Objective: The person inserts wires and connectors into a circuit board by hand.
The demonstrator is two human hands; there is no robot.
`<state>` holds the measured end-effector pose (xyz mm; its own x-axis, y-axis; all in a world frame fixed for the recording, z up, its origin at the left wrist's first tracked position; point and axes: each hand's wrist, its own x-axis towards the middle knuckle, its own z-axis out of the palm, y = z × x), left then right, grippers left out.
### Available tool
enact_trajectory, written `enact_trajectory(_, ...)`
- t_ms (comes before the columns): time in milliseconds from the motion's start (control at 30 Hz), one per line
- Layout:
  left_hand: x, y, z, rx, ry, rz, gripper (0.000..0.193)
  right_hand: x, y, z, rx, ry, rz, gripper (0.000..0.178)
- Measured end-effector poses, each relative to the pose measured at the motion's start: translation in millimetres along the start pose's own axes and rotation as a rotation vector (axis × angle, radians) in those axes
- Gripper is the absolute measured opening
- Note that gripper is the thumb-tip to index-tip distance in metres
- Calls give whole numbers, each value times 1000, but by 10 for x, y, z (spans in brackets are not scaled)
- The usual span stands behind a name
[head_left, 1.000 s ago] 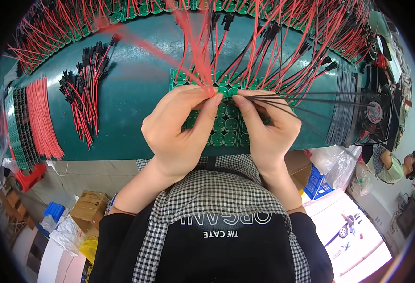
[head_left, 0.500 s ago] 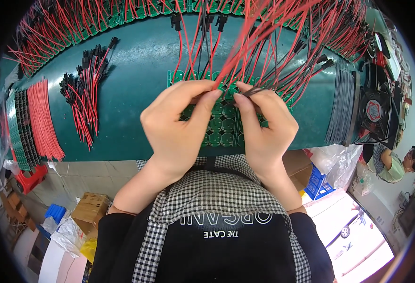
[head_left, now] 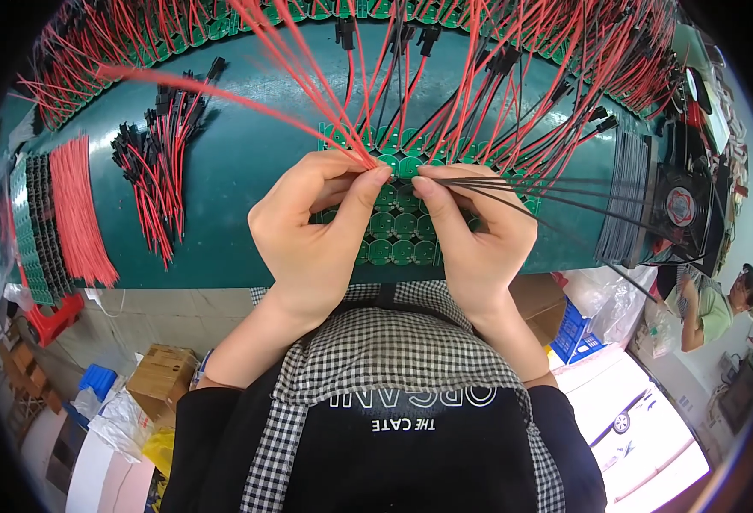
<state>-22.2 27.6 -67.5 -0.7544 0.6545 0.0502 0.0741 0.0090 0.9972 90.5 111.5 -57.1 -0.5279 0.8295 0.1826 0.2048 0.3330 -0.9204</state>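
Observation:
Several red wires (head_left: 339, 109) are pinched between the thumb and fingers of my left hand (head_left: 308, 231), fanning out up and to the left. My right hand (head_left: 486, 227) is closed on several black wires (head_left: 522, 185), which stretch away to the right. Both sets of fingertips sit a small gap apart over a panel of round green circuit boards (head_left: 382, 225), whose sides are partly hidden by my hands. Red and black wires with black plug connectors (head_left: 428, 40) rise from the far rows of this panel.
The boards lie on a green table (head_left: 248, 111). At left are a bundle of connector leads (head_left: 156, 162) and a row of red wires (head_left: 83, 214); at right, grey-black wires (head_left: 623, 197) beside a fan (head_left: 682, 205). Wired boards line the far edge. Another person (head_left: 710, 308) is at far right.
The red wires in my left hand have swung left, and the black wires in my right hand have swung right, so the two colours are now spread apart.

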Motion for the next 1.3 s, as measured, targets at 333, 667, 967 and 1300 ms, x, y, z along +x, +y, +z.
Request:
enact_trajectory(333,6,-18,16,32,-2,43,11,-11,24,23,30,34,48,10)
enact_trajectory(667,1,-26,12,54,-3,61,11,-26,45,37,37,51,64,10)
enact_trajectory(967,4,-16,18,117,-27,85,11,-27,8,31,82,51,117,10)
enact_trajectory(1300,18,-59,32,186,-34,143,12,20,57,41,-220,13,-175,13)
